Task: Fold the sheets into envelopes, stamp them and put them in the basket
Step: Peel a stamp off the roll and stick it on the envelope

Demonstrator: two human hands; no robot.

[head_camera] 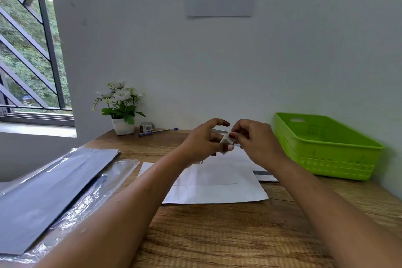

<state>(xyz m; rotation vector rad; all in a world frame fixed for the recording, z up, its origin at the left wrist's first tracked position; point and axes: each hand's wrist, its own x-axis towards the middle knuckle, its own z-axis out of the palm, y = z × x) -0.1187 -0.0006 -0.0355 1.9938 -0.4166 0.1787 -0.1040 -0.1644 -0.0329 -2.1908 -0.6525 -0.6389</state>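
Note:
A folded white sheet [217, 183] lies on the wooden table in front of me. Above its far edge my left hand [203, 140] holds a small white roll of stamp stickers [226, 142] on its fingers. My right hand [254, 139] pinches the roll's loose end with thumb and forefinger. The green plastic basket [326, 154] stands at the right against the wall, and I see nothing inside it. Another white sheet with a dark strip [264, 174] pokes out under my right forearm.
A stack of grey sheets in clear plastic wrap [54, 191] lies at the left. At the back left stand a white flower pot [123, 125], another sticker roll [146, 126] and a blue pen [152, 132]. The wall runs close behind the table.

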